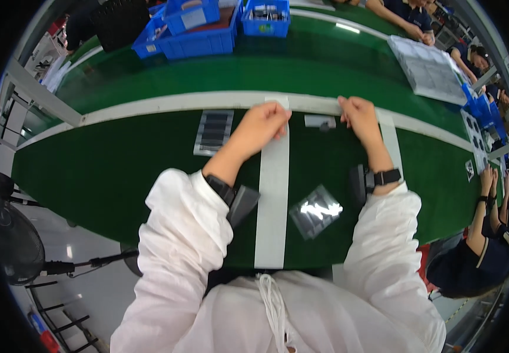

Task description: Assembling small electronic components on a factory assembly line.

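Observation:
My left hand is closed in a pinch over the far end of a white strip on the green table. Whatever its fingertips hold, if anything, is too small to make out. My right hand has its fingers curled, thumb and forefinger together, near the far rail; I cannot make out anything in it. Between the hands lies a small white label-like piece with a dark bit at its edge. A sheet with black strips lies left of my left hand. Nearer me is a shiny clear packet.
Beyond the white rail runs a green belt with blue bins and a smaller blue bin of parts. A grey tray stack is at far right. A co-worker sits at right; a black fan stands left.

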